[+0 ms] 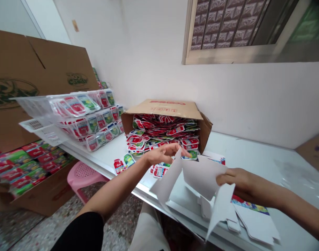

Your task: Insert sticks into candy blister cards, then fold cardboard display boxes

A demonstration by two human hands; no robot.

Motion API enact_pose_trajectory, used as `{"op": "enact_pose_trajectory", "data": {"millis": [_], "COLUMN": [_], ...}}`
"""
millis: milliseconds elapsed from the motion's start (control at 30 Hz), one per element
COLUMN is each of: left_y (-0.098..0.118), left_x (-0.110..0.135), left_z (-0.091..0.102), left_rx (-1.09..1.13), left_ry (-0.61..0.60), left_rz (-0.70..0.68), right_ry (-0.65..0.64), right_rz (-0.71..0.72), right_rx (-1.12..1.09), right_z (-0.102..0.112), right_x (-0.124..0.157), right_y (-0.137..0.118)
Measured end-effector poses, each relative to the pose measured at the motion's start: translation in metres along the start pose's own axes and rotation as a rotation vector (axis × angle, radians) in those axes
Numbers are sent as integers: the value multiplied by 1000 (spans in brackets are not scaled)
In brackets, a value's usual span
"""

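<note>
An unfolded carton [201, 174], its plain white inner side showing, stands half open between my hands over the front of the table. The fingers of my left hand [162, 154] are curled over the top of its left panel, one fingertip showing behind the edge. My right hand [242, 183] pinches its right side, with a loose flap hanging below. Behind the left hand, a tipped brown cardboard box [172, 107] opens towards me, packed with red and green jar-shaped packets [166, 130]. A few loose packets [161, 170] lie on the table near my left hand.
Flat white cartons [256, 221] lie under my right forearm. Stacked packs of packets [93, 123] stand at left, beside large brown boxes [41, 66]. A pink stool [83, 177] stands below the table's front edge. Clear plastic [301, 181] lies at right.
</note>
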State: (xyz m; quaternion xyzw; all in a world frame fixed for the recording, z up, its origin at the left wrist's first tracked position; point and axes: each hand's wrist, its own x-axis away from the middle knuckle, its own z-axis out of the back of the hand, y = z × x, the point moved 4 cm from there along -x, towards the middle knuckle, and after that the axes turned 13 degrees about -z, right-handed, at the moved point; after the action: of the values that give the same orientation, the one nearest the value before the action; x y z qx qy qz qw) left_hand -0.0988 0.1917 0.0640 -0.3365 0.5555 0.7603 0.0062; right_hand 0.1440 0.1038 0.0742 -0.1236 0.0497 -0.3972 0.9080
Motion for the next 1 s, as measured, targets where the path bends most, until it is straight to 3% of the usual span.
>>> {"op": "enact_pose_trajectory", "data": {"millis": [100, 200, 300, 367, 467, 600, 667, 733, 800, 867, 933, 1000], "left_y": [21, 31, 17, -4, -40, -67, -69, -69, -68, -65, -60, -54], "left_x": [1, 2, 8, 18, 39, 59, 62, 60, 54, 48, 42, 37], "left_z": [-13, -38, -69, -82, -92, -95, -93, -94, -99, -107, -117, -128], "left_rx": [-274, -551, -750, -864, -970, -985, -951, -895, -880, -899, -897, -881], "left_ry": [-148, -191, -102, 94, 426, 681, 818, 874, 829, 742, 648, 543], "left_rz": [0, -67, -190, -215, -132, 74, 140, 154, 113, 18, -122, -281], "right_ry": [29, 38, 23, 105, 444, 1025, 1297, 1461, 1411, 1202, 1016, 934], "right_rz": [-64, -91, -131, -209, -361, -493, -596, -730, -829, -885, -901, -898], "right_rx": [-96, -162, -354, -582, -964, -1346, -1428, -1429, -1407, -1363, -1280, -1154], "right_z": [18, 29, 27, 20, 5, -37, -68, -100, -122, -131, -124, -105], "right_x": [-3, -13, -25, -28, -10, 45, 72, 87, 84, 66, 45, 30], "right_y": [9, 19, 34, 50, 86, 123, 124, 112, 94, 77, 67, 63]}}
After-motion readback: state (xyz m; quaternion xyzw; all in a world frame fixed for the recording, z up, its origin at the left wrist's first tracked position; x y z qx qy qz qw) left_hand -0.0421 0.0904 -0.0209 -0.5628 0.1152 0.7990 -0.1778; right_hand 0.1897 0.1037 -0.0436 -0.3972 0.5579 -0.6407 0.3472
